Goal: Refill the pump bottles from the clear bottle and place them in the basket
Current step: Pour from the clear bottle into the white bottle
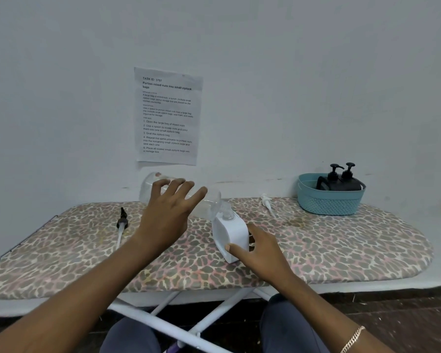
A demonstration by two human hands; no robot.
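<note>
Left hand (168, 212) holds the clear plastic bottle (149, 184) off the board, tilted with its base up and to the left and its mouth down at the open neck of the white square pump bottle (231, 233). The left fingers (181, 186) spread over the top of the clear bottle; the thumb is hidden behind it. I can't tell the liquid level in the clear bottle. The white bottle stands mid-board on the leopard-print ironing board (341, 243), leaning slightly, with no pump fitted. Right hand (262, 253) grips it low on its right side, thumb across the front face and the other fingers wrapped behind. A black pump head with a white dip tube (122, 220) lies flat on the board, left of the left hand. A white pump head (266, 201) lies near the back edge, between the white bottle and the teal plastic basket (326, 202). The basket sits at the far right of the board, by the wall, and holds two black pump bottles (339, 183), upright with pumps on. A printed sheet (167, 115) is stuck to the wall above the hands.
</note>
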